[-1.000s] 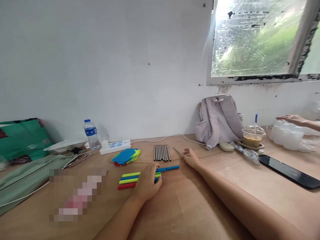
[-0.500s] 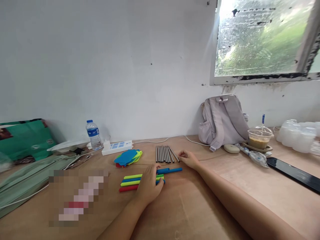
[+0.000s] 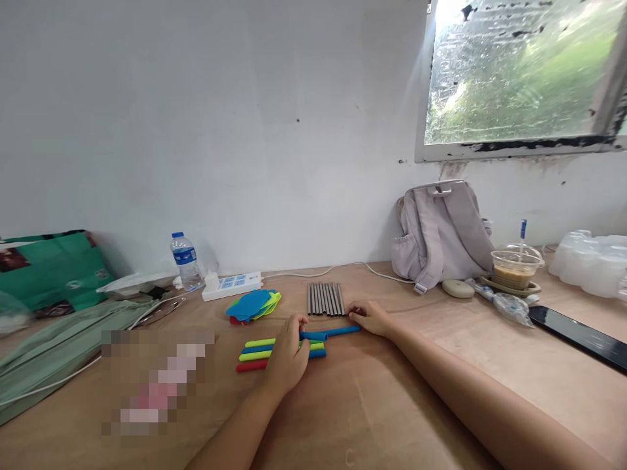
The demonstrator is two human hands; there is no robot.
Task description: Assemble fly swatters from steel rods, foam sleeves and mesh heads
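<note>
My left hand (image 3: 287, 358) lies over a group of coloured tubes, its thumb and fingers closed about the left part of a short blue tube (image 3: 317, 336). Under the palm run yellow-green tubes (image 3: 255, 356), blue ones and a red tube (image 3: 252, 367), partly hidden by the hand. Another blue tube (image 3: 345, 330) sticks out to the right, in line with the held one. Beside the right end of a row of slim grey metal tubes (image 3: 326, 299), my right hand (image 3: 371, 318) rests on the table with bent fingers slightly apart, nothing visible in them.
Blue and yellow-green flat shapes (image 3: 253, 305) are stacked left of the metal tubes. Behind them stand a power strip (image 3: 232, 286) and a water bottle (image 3: 186, 261). A backpack (image 3: 443, 235), a drink cup (image 3: 514, 271) and a black phone-like slab (image 3: 580, 336) are at the right.
The rightmost metal tube, slanted before, now lies alongside the others. My right hand has come slightly closer and lower; my left fingers have drawn in around the blue tube.
</note>
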